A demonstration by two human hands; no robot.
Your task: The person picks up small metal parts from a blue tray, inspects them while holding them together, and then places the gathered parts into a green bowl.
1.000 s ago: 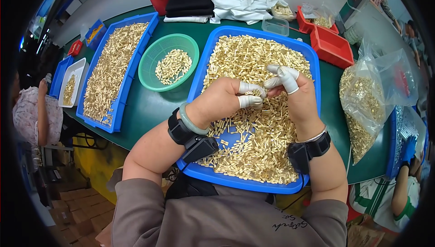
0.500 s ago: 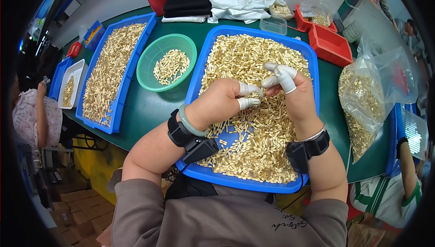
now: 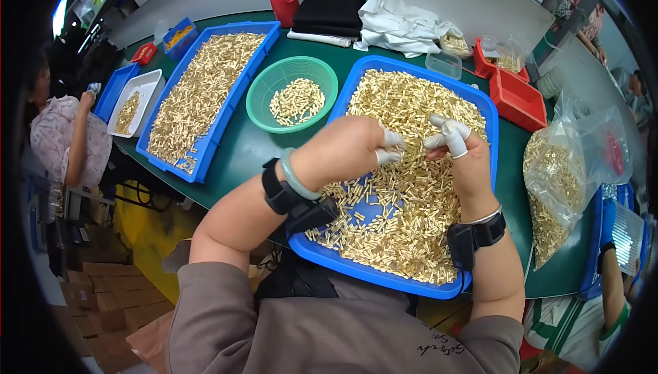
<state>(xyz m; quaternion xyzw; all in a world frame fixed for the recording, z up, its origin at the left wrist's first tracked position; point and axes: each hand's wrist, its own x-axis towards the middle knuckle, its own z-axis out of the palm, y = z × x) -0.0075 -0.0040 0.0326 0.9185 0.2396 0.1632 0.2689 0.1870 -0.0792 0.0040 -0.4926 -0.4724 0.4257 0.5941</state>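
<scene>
My left hand (image 3: 346, 152) is above the left part of a blue tray (image 3: 301, 245) heaped with small brass tube-like parts (image 3: 411, 230). White finger covers sit on its thumb and forefinger, which close in a pinch on small brass parts, hard to pick out against the heap. A short gap to the right, my right hand (image 3: 469, 161) hangs over the same heap, with white covers on its fingers and thumb. Its fingertips are bent together, and whatever lies between them is hidden. Both wrists wear black strapped devices.
Left of the tray stand a green basket (image 3: 256, 103) with brass parts and a long blue tray (image 3: 216, 142) full of them. A filled clear bag (image 3: 548, 189) and a red bin (image 3: 517, 103) are at right. Co-workers sit at both sides.
My hands have drawn apart; their fingertips were nearly meeting over brass parts in the left fingers. The whole view has shifted, so the table's things appear farther right and lower.
</scene>
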